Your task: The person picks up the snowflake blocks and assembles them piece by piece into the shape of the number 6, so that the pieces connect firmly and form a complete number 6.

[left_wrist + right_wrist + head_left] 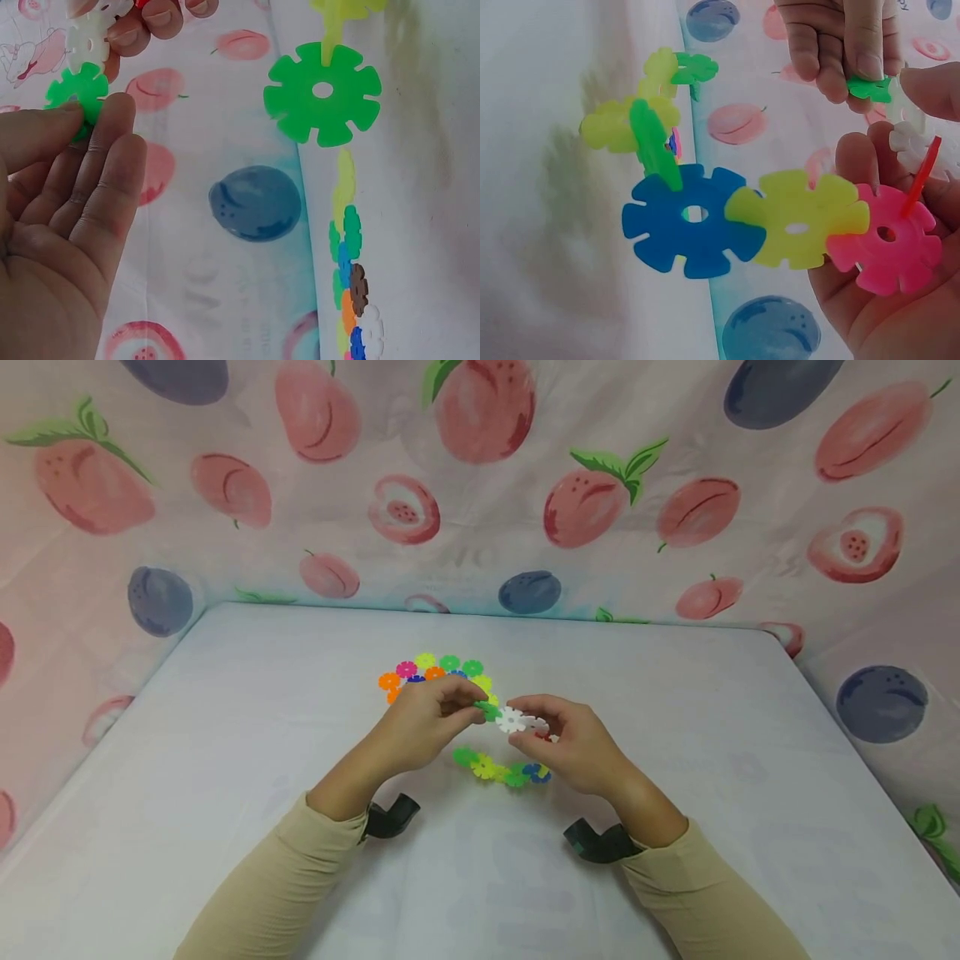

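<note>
Green plastic snowflake disc (487, 709), pinched on edge by the left hand (423, 727), meets the white plastic snowflake disc (512, 720) gripped by the right hand (573, 745) above the white table (225, 710).

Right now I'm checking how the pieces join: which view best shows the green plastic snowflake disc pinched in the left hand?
The left wrist view: the green plastic snowflake disc sits close up between the left hand fingertips, beside a white disc. The right wrist view shows only its edge; the head view shows a small green speck.
</note>
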The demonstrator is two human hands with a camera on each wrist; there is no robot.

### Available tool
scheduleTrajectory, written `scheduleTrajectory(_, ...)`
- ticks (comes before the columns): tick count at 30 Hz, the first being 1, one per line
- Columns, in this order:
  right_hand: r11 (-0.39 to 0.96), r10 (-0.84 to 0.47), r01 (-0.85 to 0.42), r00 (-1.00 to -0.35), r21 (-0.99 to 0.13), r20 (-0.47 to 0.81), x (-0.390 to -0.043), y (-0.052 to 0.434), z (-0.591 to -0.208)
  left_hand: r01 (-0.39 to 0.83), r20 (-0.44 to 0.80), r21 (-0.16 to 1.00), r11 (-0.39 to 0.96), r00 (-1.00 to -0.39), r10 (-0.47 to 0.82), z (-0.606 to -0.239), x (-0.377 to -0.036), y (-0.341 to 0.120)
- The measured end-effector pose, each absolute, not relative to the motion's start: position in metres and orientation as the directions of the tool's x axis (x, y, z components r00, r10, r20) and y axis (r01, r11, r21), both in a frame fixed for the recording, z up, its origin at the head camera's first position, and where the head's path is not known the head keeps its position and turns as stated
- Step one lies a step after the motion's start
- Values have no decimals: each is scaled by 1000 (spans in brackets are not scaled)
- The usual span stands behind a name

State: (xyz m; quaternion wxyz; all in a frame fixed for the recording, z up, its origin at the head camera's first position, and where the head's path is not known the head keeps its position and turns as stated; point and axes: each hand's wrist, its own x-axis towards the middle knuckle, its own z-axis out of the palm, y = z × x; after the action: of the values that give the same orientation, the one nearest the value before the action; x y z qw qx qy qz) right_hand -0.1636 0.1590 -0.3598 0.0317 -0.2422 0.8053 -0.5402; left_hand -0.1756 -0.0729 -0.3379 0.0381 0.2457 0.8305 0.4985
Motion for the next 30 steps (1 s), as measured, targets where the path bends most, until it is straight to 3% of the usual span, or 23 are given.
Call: scheduleTrajectory(30,309,-433,-358,-878,-881,205,-164,158,-359,425,228,816,391,-860,457,-341,-174,-71)
